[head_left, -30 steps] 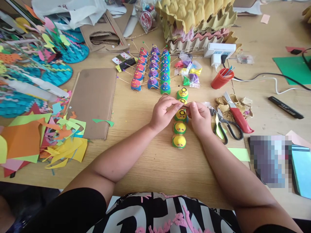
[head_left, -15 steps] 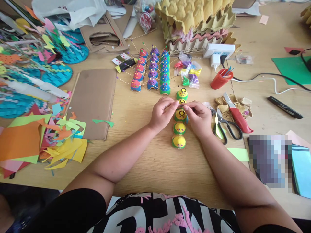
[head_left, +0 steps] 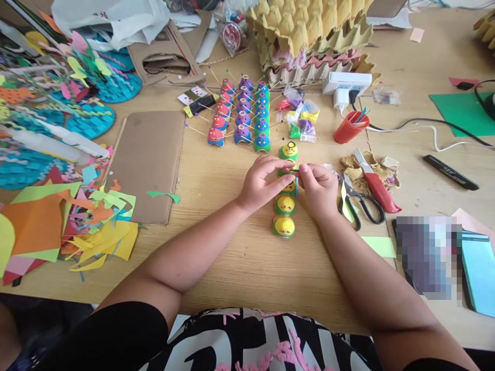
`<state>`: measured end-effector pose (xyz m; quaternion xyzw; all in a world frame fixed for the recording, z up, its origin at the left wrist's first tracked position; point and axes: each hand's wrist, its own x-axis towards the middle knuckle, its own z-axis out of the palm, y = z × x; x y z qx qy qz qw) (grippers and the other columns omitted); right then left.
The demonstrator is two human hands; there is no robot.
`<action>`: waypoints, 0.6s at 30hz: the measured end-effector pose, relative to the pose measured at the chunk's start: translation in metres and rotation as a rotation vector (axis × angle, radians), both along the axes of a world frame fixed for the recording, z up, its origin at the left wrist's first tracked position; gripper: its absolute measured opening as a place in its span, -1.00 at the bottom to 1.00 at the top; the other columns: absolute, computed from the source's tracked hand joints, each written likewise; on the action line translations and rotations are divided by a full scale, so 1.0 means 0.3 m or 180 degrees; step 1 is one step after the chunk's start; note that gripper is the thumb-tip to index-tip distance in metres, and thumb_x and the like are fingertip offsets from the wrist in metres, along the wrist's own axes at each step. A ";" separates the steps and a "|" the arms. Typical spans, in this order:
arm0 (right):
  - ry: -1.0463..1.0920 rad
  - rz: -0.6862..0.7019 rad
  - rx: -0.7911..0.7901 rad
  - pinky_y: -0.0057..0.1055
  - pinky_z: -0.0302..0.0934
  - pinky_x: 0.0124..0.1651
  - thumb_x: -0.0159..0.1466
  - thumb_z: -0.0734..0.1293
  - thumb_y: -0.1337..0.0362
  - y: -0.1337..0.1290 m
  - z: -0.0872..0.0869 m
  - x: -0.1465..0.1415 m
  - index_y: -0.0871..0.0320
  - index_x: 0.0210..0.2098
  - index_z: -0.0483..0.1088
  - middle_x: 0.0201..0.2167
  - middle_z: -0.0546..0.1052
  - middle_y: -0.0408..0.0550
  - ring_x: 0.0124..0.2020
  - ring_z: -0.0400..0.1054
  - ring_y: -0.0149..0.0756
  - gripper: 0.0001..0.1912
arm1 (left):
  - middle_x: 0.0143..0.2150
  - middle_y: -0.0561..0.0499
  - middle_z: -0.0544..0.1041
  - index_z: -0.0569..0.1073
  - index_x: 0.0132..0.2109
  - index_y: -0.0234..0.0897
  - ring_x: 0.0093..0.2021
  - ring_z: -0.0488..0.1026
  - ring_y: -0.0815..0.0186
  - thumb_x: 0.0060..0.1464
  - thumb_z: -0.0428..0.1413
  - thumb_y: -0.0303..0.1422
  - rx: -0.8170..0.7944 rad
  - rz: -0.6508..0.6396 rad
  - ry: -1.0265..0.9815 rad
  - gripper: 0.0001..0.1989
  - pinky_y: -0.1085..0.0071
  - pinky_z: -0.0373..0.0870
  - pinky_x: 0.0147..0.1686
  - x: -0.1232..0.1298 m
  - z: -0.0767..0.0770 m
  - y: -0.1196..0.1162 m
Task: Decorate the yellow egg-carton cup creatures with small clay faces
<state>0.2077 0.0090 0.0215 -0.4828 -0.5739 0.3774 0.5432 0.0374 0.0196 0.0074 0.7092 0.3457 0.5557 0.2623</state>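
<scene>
My left hand (head_left: 263, 180) is over a row of yellow-and-green caterpillars or similar painted egg-carton figures (head_left: 285, 205), its thumb and index finger apart. From the other side, the fingertips of my right hand (head_left: 319, 188) pinch a thin dark strip (head_left: 294, 170), whose free end points between my left fingers. Its material is too small to tell. The farthest yellow figure (head_left: 289, 150) carries a black ring on top, and the two nearest ones have small faces without a ring. My hands partly cover the middle figures.
Finished-looking red figures (head_left: 215, 136), purple ones (head_left: 242, 134) and blue-green ones (head_left: 262, 141) stand in rows behind. Scissors (head_left: 361, 198), a red utility knife (head_left: 381, 191) and a red cup (head_left: 351, 127) lie or stand right. Cardboard (head_left: 149, 165) and paper scraps (head_left: 104, 242) are left; egg trays (head_left: 309, 31) behind.
My left thumb and index finger have parted from the strip, and my right hand now pinches it slightly lower. A yellow piece has appeared at the left edge on the paper pile.
</scene>
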 end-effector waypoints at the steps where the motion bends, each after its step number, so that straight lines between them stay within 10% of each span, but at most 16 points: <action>1: -0.0055 0.0034 0.0012 -0.37 0.11 -0.40 0.26 0.40 -0.35 -0.002 0.006 -0.001 0.13 -0.63 0.36 -0.65 0.24 -0.21 -0.55 0.08 -0.45 -0.30 | -0.14 -0.04 0.71 0.67 -0.01 -0.18 -0.08 0.61 0.27 0.29 0.28 -0.10 0.0040 -0.0020 0.0040 -0.71 0.24 0.50 0.08 0.001 0.000 0.000; 9: -0.0139 0.0275 0.0045 -0.35 0.13 -0.38 0.33 0.30 -0.37 -0.003 -0.002 0.001 0.12 -0.63 0.31 -0.61 0.28 -0.17 -0.52 0.12 -0.43 -0.26 | -0.19 -0.01 0.70 0.68 -0.16 -0.15 -0.09 0.61 0.28 0.31 0.27 -0.13 0.0001 0.0101 0.0001 -0.79 0.24 0.53 0.04 0.005 -0.007 0.007; 18: -0.0099 0.0233 0.0260 -0.31 0.24 -0.34 0.22 0.52 -0.23 -0.004 -0.014 -0.004 -0.05 -0.04 0.65 -0.47 0.41 -0.18 -0.45 0.21 -0.35 -0.50 | -0.24 0.00 0.64 0.63 -0.23 -0.19 -0.17 0.55 0.33 0.24 0.28 0.05 -0.0596 0.0086 -0.0628 -0.62 0.34 0.48 -0.13 0.008 -0.037 0.025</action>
